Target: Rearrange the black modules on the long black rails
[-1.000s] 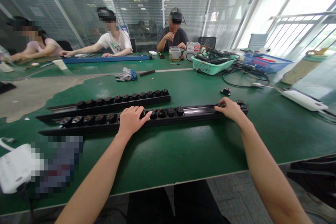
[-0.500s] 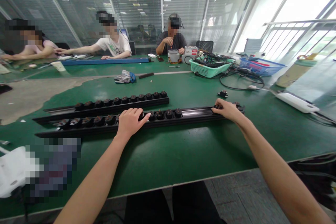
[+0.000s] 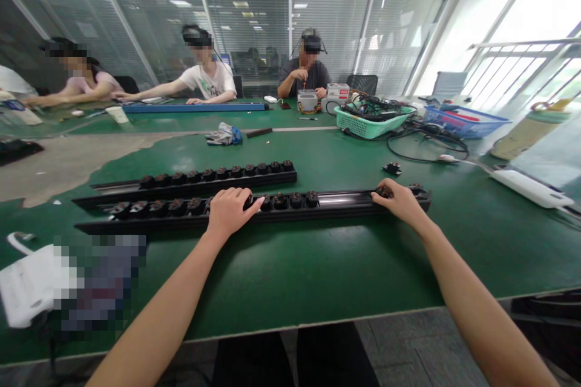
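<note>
A long black power strip rail (image 3: 345,211) lies across the table before me, with a row of black socket modules (image 3: 296,199) in its channel. My left hand (image 3: 232,210) is closed over the middle of this rail, fingers over the far side and thumb along the top. Near the right end, the fingers of my right hand (image 3: 398,202) pinch another socket module (image 3: 384,191) in the channel, partly covering it. Bare shiny channel shows between this module and the row. A second rail (image 3: 254,180) with sockets lies behind, and one loose socket module (image 3: 392,168) rests beyond my right hand.
Farther back are grey gloves (image 3: 223,134), a green basket of cables (image 3: 374,124), a blue basket (image 3: 467,121) and a white power strip (image 3: 531,187). A white device (image 3: 34,284) sits at the near left. Several people sit across the table.
The whole view has shifted, so things appear a little farther right. Both hands keep nearly the same places on the rail, the right still at the socket module.
</note>
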`<state>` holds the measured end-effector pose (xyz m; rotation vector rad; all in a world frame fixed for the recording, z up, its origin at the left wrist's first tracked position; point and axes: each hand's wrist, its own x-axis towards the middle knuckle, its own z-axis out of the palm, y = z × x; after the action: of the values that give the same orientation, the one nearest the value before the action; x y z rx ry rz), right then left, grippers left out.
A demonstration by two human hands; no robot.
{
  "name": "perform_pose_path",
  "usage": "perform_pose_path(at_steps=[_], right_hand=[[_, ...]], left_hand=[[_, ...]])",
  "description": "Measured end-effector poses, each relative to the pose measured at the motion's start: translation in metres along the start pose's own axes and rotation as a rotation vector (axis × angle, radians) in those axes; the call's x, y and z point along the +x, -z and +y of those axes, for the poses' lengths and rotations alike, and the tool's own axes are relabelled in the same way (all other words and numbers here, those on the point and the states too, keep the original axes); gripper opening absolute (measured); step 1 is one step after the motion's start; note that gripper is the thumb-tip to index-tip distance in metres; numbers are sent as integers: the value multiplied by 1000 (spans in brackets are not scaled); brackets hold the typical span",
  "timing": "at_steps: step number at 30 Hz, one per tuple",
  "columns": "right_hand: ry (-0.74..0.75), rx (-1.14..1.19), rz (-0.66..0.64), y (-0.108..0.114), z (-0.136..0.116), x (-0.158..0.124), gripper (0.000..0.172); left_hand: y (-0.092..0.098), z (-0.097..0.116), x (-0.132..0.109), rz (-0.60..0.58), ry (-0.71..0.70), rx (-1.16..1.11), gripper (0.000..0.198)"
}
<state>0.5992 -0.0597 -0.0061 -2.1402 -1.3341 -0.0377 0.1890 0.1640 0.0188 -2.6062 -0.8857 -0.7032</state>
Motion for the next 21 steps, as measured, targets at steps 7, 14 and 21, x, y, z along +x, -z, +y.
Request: perform_pose_path(at_steps=[7, 14, 21], right_hand=[[35, -16, 24, -2, 0, -2, 28], [12, -51, 63, -4, 3, -4, 27], [13, -164, 136, -7, 8, -9, 25]], left_hand=[[-4, -1, -2, 64, -6, -2, 46], [-5, -1, -4, 104, -18, 5, 47], [-8, 0, -7, 125, -7, 17, 51]])
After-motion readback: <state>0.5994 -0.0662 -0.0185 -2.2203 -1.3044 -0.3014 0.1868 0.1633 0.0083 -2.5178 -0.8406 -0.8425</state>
